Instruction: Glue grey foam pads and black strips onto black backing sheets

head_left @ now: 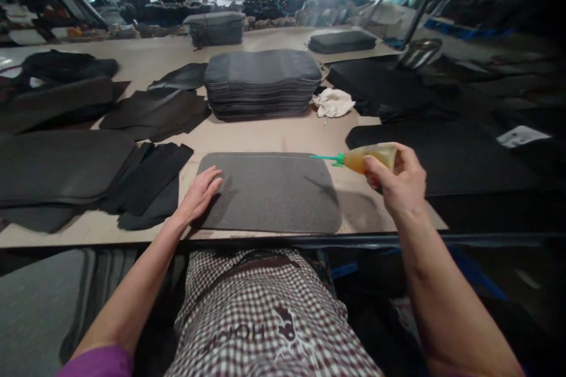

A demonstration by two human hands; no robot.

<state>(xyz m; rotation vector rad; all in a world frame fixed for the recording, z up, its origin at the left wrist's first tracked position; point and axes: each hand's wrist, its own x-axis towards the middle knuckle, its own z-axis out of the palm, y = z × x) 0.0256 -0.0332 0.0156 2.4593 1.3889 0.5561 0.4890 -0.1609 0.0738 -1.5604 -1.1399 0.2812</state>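
Observation:
A dark grey rounded rectangular panel point(274, 194) lies flat at the table's front edge. My left hand point(201, 193) rests on its left end, fingers stretched out and holding nothing. Above the panel's right side, my right hand point(400, 179) grips a squeeze bottle point(371, 158) of amber liquid, tilted on its side. The bottle's thin green nozzle points left, its tip close to the panel's upper right edge. A faint pale line runs along the panel's far edge.
Behind the panel stands a tall stack of grey panels point(264, 85), with a crumpled white cloth point(333, 103) beside it. Dark sheets point(152, 179) lie to the left and a large black sheet point(442, 156) to the right. A metal container point(418, 53) stands farther back.

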